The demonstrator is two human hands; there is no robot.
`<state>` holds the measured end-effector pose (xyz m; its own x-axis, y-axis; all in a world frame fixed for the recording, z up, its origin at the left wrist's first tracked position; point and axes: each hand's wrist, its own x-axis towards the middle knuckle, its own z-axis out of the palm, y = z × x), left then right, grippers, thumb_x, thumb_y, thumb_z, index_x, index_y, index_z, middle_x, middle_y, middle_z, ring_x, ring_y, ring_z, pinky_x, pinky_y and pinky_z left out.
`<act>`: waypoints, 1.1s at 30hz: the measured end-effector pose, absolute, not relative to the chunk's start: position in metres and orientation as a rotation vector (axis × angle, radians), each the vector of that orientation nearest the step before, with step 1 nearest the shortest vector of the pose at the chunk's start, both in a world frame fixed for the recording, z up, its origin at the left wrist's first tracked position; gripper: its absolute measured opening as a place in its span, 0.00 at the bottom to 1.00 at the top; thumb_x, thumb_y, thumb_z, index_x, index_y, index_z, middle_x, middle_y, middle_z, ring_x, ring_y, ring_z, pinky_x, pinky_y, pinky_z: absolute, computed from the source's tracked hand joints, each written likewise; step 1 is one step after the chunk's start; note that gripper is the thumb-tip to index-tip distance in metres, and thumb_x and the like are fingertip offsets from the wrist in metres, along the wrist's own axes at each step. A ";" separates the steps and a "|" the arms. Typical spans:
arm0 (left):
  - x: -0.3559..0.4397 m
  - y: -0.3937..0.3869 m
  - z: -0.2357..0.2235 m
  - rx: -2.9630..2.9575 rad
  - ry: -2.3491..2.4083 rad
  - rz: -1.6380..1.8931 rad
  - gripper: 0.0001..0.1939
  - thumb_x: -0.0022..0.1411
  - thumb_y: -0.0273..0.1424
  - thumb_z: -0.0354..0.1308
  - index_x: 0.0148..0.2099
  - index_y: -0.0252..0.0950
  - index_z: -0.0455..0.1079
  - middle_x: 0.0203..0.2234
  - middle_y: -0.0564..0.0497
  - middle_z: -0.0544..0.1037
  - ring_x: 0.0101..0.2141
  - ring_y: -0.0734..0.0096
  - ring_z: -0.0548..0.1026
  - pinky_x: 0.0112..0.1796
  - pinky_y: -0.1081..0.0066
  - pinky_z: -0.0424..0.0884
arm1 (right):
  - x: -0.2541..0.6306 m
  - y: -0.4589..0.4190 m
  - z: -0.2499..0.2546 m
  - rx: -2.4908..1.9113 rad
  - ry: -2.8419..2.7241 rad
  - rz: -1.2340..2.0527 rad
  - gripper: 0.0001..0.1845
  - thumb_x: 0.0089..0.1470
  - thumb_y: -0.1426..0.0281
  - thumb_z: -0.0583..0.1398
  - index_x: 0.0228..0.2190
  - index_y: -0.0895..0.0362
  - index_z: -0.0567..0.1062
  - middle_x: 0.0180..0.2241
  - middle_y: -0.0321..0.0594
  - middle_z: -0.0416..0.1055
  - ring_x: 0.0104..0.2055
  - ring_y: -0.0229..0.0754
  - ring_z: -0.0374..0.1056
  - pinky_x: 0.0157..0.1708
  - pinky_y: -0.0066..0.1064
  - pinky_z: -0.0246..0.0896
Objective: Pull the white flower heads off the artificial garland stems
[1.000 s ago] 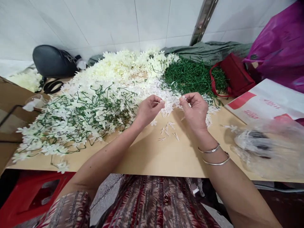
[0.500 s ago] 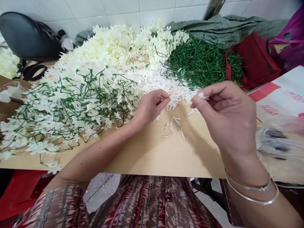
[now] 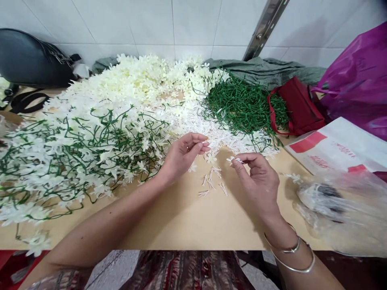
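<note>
- Right hand (image 3: 261, 183) lowered toward table (image 3: 187, 229), fingertips gripping white flower (image 3: 232, 160).
- Left hand (image 3: 183, 158) pinched closed; contents too small to tell.
- Flower held near white sprigs (image 3: 211, 184).

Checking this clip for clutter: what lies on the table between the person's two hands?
Between the left hand and right hand lie a loose white flower and small white sprigs, with some bare tabletop; the head view shows this.

a small craft workspace by a tiled wall (image 3: 154, 24), its table (image 3: 187, 225) heaped with artificial flowers (image 3: 136, 76) and green stems (image 3: 242, 104).
</note>
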<state>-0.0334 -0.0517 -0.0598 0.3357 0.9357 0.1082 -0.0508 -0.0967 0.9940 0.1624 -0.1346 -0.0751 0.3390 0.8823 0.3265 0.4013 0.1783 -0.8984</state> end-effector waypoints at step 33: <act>0.002 -0.009 -0.030 2.483 1.083 0.953 0.06 0.68 0.22 0.55 0.38 0.34 0.72 0.41 0.43 0.79 0.43 0.63 0.76 0.47 0.64 0.71 | 0.161 -0.136 -0.069 -1.468 -1.416 0.459 0.06 0.60 0.64 0.63 0.34 0.52 0.77 0.33 0.37 0.79 0.37 0.44 0.74 0.41 0.36 0.68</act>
<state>0.0022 -0.0086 -0.0296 0.5043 0.7290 0.4628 0.5517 -0.6844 0.4768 0.1612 -0.1362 -0.0689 0.2410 0.9024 0.3573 0.5216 0.1901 -0.8317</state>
